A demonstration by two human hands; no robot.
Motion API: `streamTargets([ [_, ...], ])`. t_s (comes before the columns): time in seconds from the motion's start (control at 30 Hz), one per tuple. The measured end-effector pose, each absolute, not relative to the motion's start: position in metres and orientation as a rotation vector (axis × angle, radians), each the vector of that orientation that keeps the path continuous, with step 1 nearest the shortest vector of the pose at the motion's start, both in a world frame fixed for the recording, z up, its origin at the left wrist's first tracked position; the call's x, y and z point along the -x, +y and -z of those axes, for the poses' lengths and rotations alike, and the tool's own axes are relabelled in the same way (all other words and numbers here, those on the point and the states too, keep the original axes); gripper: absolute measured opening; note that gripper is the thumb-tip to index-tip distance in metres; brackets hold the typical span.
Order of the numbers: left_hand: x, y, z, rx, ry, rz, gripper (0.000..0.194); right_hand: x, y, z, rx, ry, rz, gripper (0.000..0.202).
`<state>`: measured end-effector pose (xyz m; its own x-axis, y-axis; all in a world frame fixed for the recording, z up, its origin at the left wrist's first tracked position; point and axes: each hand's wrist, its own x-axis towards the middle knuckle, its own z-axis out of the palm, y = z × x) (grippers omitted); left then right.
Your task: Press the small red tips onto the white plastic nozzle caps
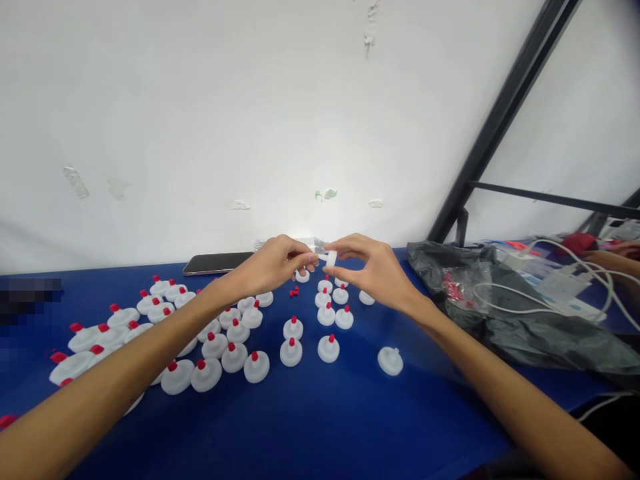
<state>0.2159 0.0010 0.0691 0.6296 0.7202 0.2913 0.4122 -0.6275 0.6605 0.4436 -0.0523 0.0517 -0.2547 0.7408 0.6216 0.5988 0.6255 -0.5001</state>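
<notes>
A white nozzle cap (332,258) is held sideways above the table, its spout pointing left. My right hand (369,268) grips the wide base between thumb and fingers. At the spout's end, my left hand (286,259) is closed in a pinch; whether a small red tip is between those fingers is hidden. Below lie a few loose red tips (294,292). White nozzle caps with red tips (329,348) stand around and under my hands, several more to the left (177,377). One white cap without a red tip (390,361) sits at the right.
A phone (217,263) lies by the wall on the blue table (300,427). To the right are a dark plastic bag (530,337), a clear bag of red tips (463,287) and white cables (515,308). A black metal frame (495,127) leans there. Another person's hand (613,260) shows far right.
</notes>
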Motion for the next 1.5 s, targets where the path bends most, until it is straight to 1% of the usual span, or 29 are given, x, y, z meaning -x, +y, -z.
streamTargets([
  [0.07,-0.217,-0.002,-0.072,-2.312,0.869,-0.723,0.032,-0.443,-0.055,-0.054,1.047,-1.951,-0.216,0.032],
  [0.23,-0.221,-0.011,-0.077,-2.283,0.852,-0.692,0.033,-0.439,-0.058,-0.056,1.037,-1.952,-0.238,0.035],
  [0.43,-0.224,-0.019,-0.078,-2.289,0.877,-0.725,0.036,-0.437,-0.059,-0.05,1.043,-1.917,-0.118,0.033],
  [0.53,-0.225,-0.022,-0.08,-2.305,0.866,-0.742,0.036,-0.436,-0.06,-0.048,1.01,-1.857,-0.133,0.034],
  [0.67,-0.227,-0.023,-0.084,-2.367,0.886,-0.79,0.035,-0.432,-0.06,-0.045,0.969,-1.779,-0.256,0.033],
  [0.87,-0.23,-0.025,-0.086,-2.471,0.922,-0.823,0.037,-0.419,-0.064,-0.039,0.843,-1.576,-0.564,0.034],
  [1.0,-0.228,-0.025,-0.089,-2.536,0.98,-0.816,0.037,-0.414,-0.062,-0.039,0.833,-1.561,-0.621,0.038],
  [1.1,-0.221,-0.018,-0.095,-2.613,1.065,-0.758,0.038,-0.42,-0.061,-0.052,0.939,-1.746,-0.533,0.038],
  [1.17,-0.212,-0.01,-0.098,-2.668,1.16,-0.677,0.041,-0.433,-0.063,-0.068,1.121,-1.897,-0.362,0.035],
  [1.23,-0.202,-0.002,-0.099,-2.709,1.295,-0.549,0.043,-0.452,-0.068,-0.085,1.362,-2.053,-0.302,0.031],
  [1.27,-0.197,0.002,-0.097,-2.722,1.37,-0.473,0.044,-0.463,-0.071,-0.093,1.483,-2.184,-0.399,0.031],
  [1.3,-0.193,0.005,-0.095,-2.729,1.442,-0.391,0.045,-0.473,-0.074,-0.099,1.597,-2.304,-0.622,0.033],
  [1.37,-0.187,0.01,-0.088,-2.727,1.567,-0.23,0.041,-0.49,-0.078,-0.105,1.736,-2.444,-1.22,0.042],
  [1.4,-0.186,0.012,-0.084,-2.719,1.613,-0.151,0.036,-0.495,-0.078,-0.106,1.755,-2.466,-1.457,0.048],
  [1.47,-0.186,0.014,-0.077,-2.698,1.666,-0.012,0.028,-0.498,-0.077,-0.101,1.718,-2.474,-1.631,0.049],
  [1.5,-0.186,0.014,-0.075,-2.688,1.676,0.048,0.028,-0.496,-0.075,-0.098,1.683,-2.489,-1.666,0.046],
])
